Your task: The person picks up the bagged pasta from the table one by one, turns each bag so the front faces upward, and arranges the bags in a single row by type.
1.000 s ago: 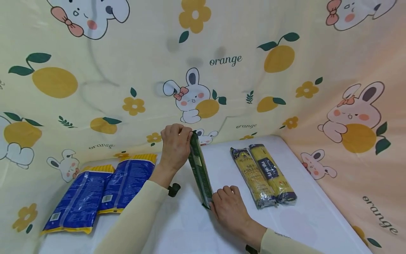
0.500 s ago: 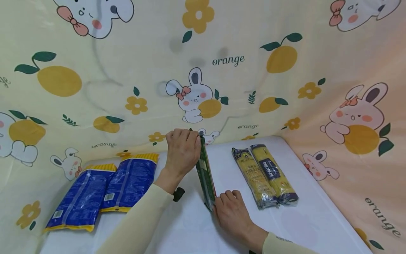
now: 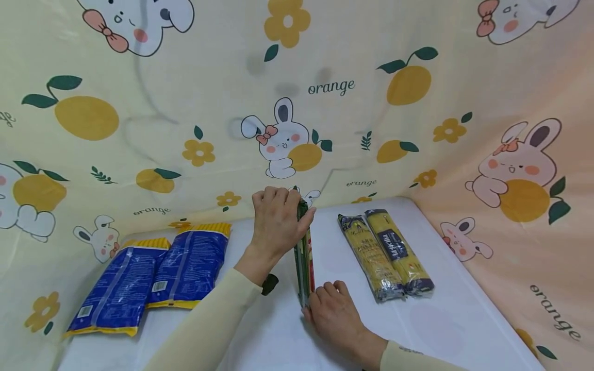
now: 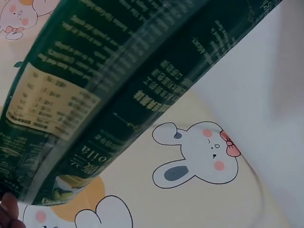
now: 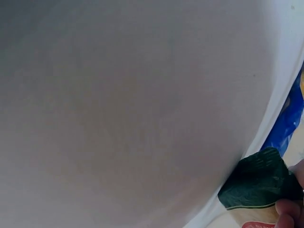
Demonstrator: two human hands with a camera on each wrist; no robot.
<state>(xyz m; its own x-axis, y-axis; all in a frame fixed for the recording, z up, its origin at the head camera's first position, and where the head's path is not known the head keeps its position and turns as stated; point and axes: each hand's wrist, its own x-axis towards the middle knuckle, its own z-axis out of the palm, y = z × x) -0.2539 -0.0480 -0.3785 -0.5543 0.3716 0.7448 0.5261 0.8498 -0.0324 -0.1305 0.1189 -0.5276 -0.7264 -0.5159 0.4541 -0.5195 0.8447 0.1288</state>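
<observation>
With the left hand [image 3: 277,219] gripping its far end and the right hand [image 3: 336,317] its near end, the green pack [image 3: 303,268], mid-tabletop [image 3: 450,304], has swung straighter toward the back edge, apparently being squared up.

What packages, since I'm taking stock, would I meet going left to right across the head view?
Left blue bag, right blue bag, green packet, left yellow packet, right yellow packet.

The packet [image 3: 304,265] is between bags [image 3: 187,268], left, and packs [image 3: 371,257], right.
</observation>
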